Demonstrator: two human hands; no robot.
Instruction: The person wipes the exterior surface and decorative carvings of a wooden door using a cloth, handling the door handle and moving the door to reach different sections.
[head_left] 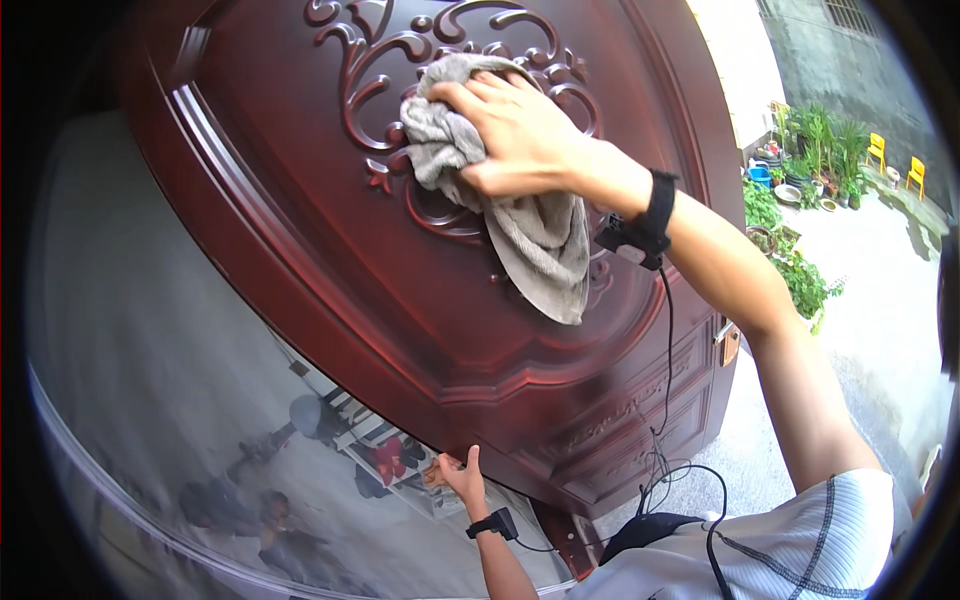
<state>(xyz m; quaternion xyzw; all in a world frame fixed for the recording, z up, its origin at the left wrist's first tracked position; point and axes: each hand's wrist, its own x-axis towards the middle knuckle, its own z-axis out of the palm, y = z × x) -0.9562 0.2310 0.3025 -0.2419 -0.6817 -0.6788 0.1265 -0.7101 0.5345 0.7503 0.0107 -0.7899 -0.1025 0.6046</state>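
A dark red-brown door (330,290) with raised scrollwork and moulded panels fills most of the view. My right hand (515,140) presses a crumpled grey cloth (545,245) against the carving on the upper panel. The fingers curl over the bunched part, and a loose end hangs down over the panel. Lower down, my left hand (458,478) is at the door's edge, its thumb up against the door face and its fingers curled by the rim. Black straps with small devices circle both wrists.
Black cables (660,470) run from the wrist devices past the door. A metal latch (727,342) sits on the door's right edge. Beyond the left edge stands a shelf (395,465) with shoes. Outside at right are potted plants (820,150) and yellow chairs (915,178).
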